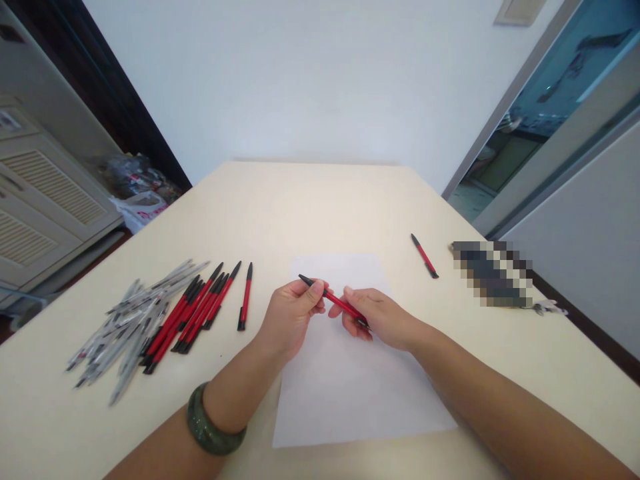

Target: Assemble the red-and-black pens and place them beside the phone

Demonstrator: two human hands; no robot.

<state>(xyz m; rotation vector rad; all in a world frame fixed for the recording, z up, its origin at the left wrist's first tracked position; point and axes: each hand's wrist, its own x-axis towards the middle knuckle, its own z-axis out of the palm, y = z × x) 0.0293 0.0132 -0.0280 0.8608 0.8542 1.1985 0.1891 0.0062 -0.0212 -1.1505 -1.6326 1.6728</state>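
Observation:
A red pen with black ends [336, 301] is held level above a white sheet of paper [350, 387]. My left hand [293, 313] pinches its black tip end, fingers closed round it. My right hand [377, 317] grips the other end, fingers curled over the barrel. A green bangle [213, 427] circles my left wrist. Both forearms rest over the cream table [310, 207].
Left of the paper lie several red and black pens [200, 310] and a heap of several clear grey pens [127, 327]. One red pen [425, 256] lies alone at the right, near a blurred dark object [493, 273]. Bags sit on the floor at far left.

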